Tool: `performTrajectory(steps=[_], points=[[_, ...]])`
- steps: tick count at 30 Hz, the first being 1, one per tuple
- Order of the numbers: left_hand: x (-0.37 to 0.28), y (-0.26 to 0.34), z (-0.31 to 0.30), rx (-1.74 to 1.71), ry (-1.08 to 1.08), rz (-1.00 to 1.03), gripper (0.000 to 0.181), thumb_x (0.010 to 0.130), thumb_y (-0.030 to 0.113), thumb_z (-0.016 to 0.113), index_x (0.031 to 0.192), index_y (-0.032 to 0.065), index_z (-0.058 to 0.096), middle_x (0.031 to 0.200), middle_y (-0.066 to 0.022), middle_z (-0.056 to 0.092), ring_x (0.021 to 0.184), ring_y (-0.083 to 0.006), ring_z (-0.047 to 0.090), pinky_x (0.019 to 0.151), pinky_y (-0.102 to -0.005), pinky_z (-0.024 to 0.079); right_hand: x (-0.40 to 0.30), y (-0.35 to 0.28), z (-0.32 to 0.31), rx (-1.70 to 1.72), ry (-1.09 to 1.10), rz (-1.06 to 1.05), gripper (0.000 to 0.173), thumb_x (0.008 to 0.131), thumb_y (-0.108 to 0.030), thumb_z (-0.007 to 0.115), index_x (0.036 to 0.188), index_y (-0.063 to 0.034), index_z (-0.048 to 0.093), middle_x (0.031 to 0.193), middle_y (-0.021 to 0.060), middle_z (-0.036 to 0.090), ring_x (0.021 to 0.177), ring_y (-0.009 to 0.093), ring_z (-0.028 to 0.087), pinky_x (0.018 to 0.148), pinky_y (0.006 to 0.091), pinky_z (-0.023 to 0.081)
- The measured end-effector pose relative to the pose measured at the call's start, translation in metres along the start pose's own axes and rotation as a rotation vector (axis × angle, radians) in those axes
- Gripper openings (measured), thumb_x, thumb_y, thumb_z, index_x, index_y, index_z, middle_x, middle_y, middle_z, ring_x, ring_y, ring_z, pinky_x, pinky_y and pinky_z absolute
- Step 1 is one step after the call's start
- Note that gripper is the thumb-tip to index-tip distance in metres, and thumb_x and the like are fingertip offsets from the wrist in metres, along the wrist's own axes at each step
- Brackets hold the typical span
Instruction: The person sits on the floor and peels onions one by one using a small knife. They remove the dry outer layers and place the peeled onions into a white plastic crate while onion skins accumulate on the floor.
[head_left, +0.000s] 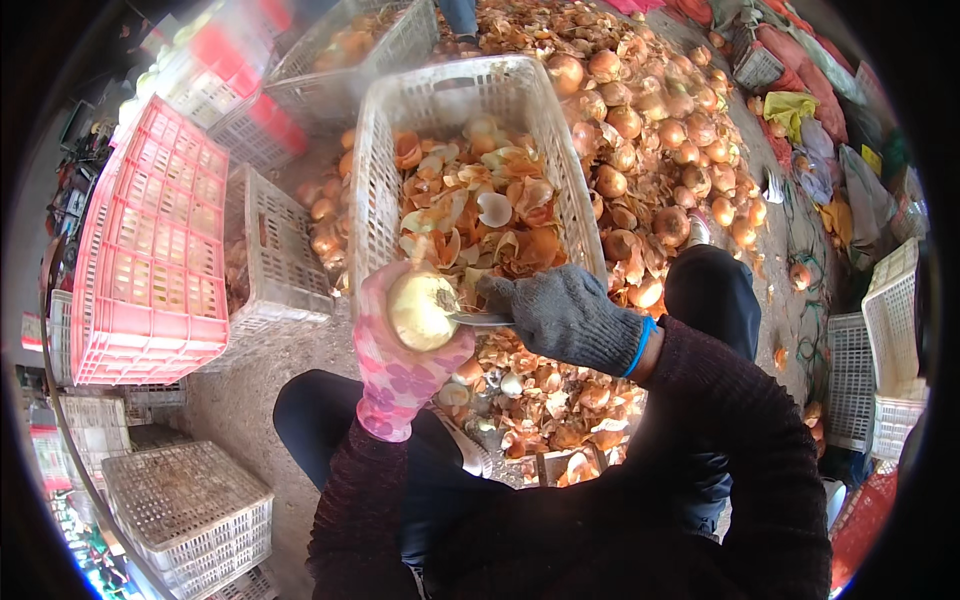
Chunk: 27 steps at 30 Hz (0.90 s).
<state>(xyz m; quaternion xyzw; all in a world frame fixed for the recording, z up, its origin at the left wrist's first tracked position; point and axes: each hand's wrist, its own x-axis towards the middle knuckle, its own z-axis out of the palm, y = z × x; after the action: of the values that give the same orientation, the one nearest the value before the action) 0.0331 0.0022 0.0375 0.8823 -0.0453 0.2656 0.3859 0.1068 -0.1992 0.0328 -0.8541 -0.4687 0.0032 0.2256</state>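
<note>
My left hand (401, 360), in a pink glove with a flower pattern, grips a peeled pale onion (421, 309). A grey knit glove with a blue cuff covers my right hand (574, 315), which is closed around a knife. The knife's blade (484, 319) meets the onion at its root end. Both hands are over the near end of a white plastic crate (365, 187) strewn with onion skins (517, 202). The knife's handle is hidden inside my right hand.
Unpeeled onions (626, 124) and skins are heaped right of the crate and beyond it. A pink crate (154, 247) and white crates (289, 240) stand at left. Stacked crates (187, 495) are at lower left. Sacks (802, 82) lie far right. Another person's leg (459, 16) shows at the top.
</note>
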Motion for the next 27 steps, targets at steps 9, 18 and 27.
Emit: performTrajectory(steps=[9, 18, 27], points=[[0.002, -0.007, -0.011, -0.347, -0.422, -0.323, 0.061, 0.062, 0.020, 0.087, 0.114, 0.0031, 0.058, 0.099, -0.0064, 0.068, 0.089, -0.0169, 0.068, 0.080, -0.0295, 0.055, -0.010, 0.005, -0.004, -0.174, 0.014, -0.138, 0.011, 0.086, -0.016, 0.058, 0.092, -0.0086, 0.053, 0.060, 0.0052, 0.053, 0.049, 0.025, 0.059, 0.041, 0.0391, 0.044], [-0.016, -0.015, -0.007, -1.221, -0.651, -0.753, 0.068, 0.060, 0.026, 0.078, 0.117, -0.0051, 0.059, 0.109, -0.0114, 0.066, 0.094, -0.0205, 0.067, 0.083, -0.0299, 0.055, -0.021, 0.013, 0.003, -0.106, -0.141, -0.252, 0.044, 0.093, -0.018, 0.054, 0.133, -0.0012, 0.048, 0.064, 0.0094, 0.060, 0.055, 0.026, 0.063, 0.046, 0.0389, 0.046], [-0.036, -0.034, -0.010, -1.372, -0.995, -1.235, 0.075, 0.065, 0.027, 0.077, 0.128, -0.0060, 0.053, 0.115, -0.0162, 0.065, 0.099, -0.0250, 0.067, 0.092, -0.0344, 0.055, -0.019, 0.014, -0.011, 0.008, -0.144, -0.371, 0.042, 0.089, -0.021, 0.060, 0.126, -0.0032, 0.054, 0.063, 0.0073, 0.057, 0.053, 0.025, 0.062, 0.045, 0.0371, 0.045]])
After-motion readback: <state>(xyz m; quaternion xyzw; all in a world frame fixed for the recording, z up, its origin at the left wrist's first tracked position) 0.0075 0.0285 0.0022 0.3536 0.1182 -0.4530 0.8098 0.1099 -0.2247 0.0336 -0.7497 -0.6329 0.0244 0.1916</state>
